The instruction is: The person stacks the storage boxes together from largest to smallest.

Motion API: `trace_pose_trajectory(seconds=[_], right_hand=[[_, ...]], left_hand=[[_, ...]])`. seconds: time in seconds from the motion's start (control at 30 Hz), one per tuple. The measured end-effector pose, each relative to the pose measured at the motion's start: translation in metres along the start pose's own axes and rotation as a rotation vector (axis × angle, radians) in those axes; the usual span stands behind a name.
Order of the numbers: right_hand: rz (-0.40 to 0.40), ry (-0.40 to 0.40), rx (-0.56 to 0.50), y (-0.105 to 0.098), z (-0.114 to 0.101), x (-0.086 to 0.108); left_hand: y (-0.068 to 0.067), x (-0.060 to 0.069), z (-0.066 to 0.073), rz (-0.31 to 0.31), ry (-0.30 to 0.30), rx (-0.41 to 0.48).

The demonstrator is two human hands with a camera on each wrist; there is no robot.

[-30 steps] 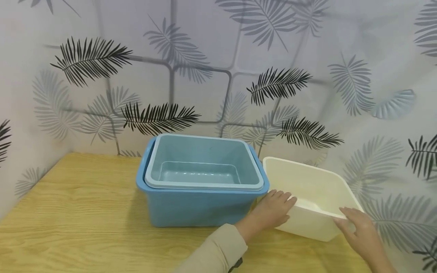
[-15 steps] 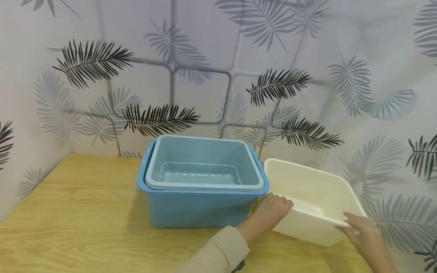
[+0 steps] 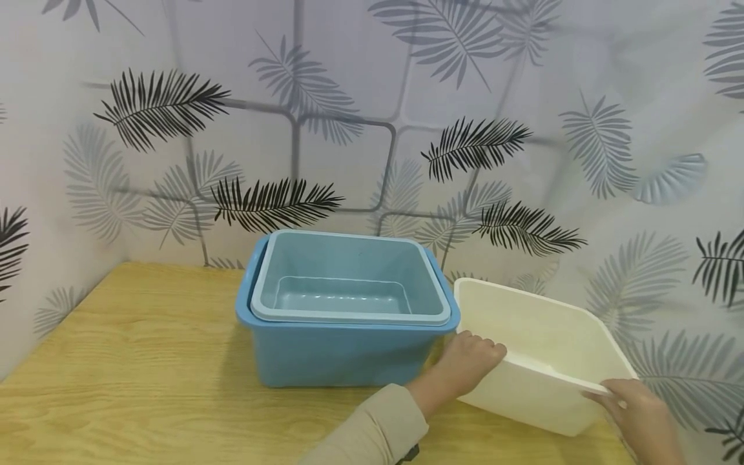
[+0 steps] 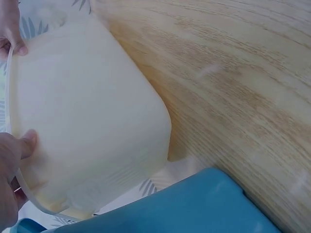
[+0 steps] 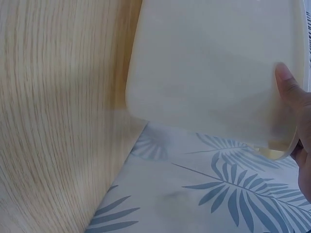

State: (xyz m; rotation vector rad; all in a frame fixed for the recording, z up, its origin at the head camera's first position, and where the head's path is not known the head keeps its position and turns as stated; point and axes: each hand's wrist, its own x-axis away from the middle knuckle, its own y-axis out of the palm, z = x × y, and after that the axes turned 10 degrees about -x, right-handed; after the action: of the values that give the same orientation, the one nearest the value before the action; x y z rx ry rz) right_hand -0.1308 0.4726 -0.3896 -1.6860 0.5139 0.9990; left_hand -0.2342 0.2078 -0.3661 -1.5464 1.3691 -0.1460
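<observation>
A cream plastic bin (image 3: 523,394) stands at the right end of the table, turned at an angle. Its near rim is gripped by my left hand (image 3: 472,363), fingers curled over the edge and thumb on the outer wall in the left wrist view. My right hand (image 3: 642,413) holds the same rim by the near right corner; its thumb (image 5: 286,80) presses the outside wall in the right wrist view. Just left of the cream bin stands a blue bin (image 3: 343,355), with a paler blue bin (image 3: 349,255) nested inside it.
The wood-grain table (image 3: 128,361) stretches to the left and front. Behind and along the right side hangs a leaf-patterned cloth (image 3: 360,97), close to the cream bin. The blue bin's right rim nearly meets the cream bin's left corner.
The cream bin has shifted right and nearer to me, its right end swinging forward most. My right hand moved with that corner, and my left fingers curled more over the rim.
</observation>
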Motion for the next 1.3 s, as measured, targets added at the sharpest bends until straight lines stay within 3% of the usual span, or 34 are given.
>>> trace_pose_trajectory(seconds=[0.27,0.5,0.77,1.07,1.3], right_hand=[[0.052,-0.078,0.044,-0.01,-0.002,-0.004],[0.055,-0.127,0.103,-0.022,-0.005,-0.011],[-0.025,-0.049,0.11,-0.042,-0.012,-0.03],[-0.002,-0.081,0.096,-0.053,-0.017,-0.051],[0.047,-0.055,0.078,-0.061,-0.019,-0.07]], left_hand=[[-0.011,-0.003,-0.001,-0.03,0.029,-0.003],[-0.022,-0.005,-0.005,0.022,0.03,-0.009],[-0.039,-0.012,-0.012,0.11,0.008,-0.063],[-0.056,-0.018,-0.025,0.093,0.006,-0.061],[-0.07,-0.025,-0.037,0.143,-0.03,-0.038]])
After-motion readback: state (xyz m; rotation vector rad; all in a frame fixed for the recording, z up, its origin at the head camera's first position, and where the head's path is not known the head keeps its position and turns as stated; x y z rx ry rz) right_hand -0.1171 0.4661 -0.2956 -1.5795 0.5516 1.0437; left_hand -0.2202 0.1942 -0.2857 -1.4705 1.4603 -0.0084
